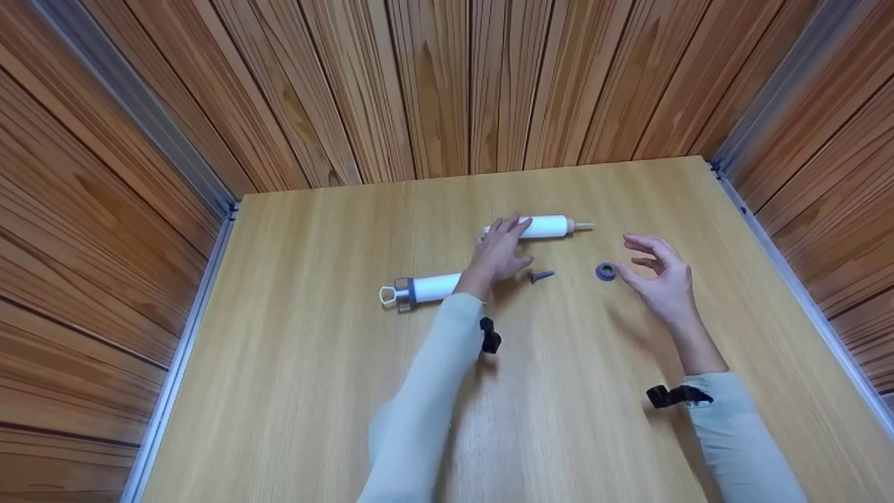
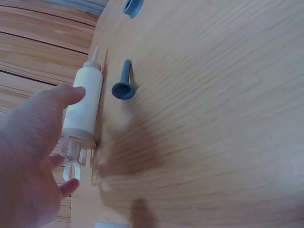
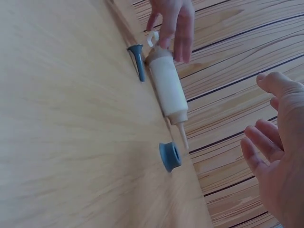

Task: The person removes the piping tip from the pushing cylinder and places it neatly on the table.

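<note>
Item one: a syringe-like dispenser (image 1: pixel 548 227), laid on its side on the bench (image 1: pixel 300 391), toward the far edge. Barrel smooth, white and cylindrical; the nozzle end is fitted with a beige cap and a thin pale tip, pointed right; the opposite end is finished with a beige collar, slotted pale tabs and a white loop handle. Its rear part is overlaid by the left grip (image 1: pixel 499 250), thumb across the barrel and fingers spread near the handle; whether the barrel is touched cannot be told.

Item two: a second dispenser (image 1: pixel 434 287), nearer and to the left, partly hidden by the left arm. White barrel, blue-grey collar, see-through end piece, white loop handle.

Item three: a blue-grey cone nozzle (image 1: pixel 542 276), slender stem and flared, hollow base, laid on its side between dispenser and ring.

Item four: a blue-grey ring (image 1: pixel 601 275), waisted and pierced through the centre. Just beside it the right grip (image 1: pixel 662 279) is held, fingers loosely bent and apart, with nothing pinched.
</note>
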### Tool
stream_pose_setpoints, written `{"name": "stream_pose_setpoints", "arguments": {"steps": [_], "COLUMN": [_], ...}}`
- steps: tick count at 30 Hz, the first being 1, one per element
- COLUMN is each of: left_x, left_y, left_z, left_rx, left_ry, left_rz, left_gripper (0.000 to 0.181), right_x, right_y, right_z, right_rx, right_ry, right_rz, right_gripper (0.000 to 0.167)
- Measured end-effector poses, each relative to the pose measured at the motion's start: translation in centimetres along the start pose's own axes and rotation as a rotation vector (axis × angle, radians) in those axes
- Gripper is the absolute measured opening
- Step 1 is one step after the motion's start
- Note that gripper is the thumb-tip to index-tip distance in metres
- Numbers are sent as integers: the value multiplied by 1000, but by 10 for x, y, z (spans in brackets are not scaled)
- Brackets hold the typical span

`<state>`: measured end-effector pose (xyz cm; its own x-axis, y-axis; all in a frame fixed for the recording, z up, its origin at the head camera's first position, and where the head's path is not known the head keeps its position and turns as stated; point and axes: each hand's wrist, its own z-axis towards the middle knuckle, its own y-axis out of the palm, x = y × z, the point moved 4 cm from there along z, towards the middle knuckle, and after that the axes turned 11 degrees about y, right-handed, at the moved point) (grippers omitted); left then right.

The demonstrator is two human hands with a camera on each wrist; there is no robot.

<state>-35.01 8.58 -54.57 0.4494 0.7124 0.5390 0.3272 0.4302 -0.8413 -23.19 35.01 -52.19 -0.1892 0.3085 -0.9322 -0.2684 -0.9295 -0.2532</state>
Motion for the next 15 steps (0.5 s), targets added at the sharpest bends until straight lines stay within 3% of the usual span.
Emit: {"name": "stream_pose_setpoints", "arguments": {"steps": [6,15], "left_x": [1,-3], "left_y": [-1,-4], "left_z": [0,-1], "left_rx": [9,34], "left_ry": [2,-38], "left_rz": [-14,15], "left_gripper": [77,80], "right_x": [-9,-18], "right_y": [3,9], "right_z": [2,3], "right_rx": [-13,-17], "right_ry": [-83,-123], "right_rz": [30,67], "right_gripper": [49,51]}}
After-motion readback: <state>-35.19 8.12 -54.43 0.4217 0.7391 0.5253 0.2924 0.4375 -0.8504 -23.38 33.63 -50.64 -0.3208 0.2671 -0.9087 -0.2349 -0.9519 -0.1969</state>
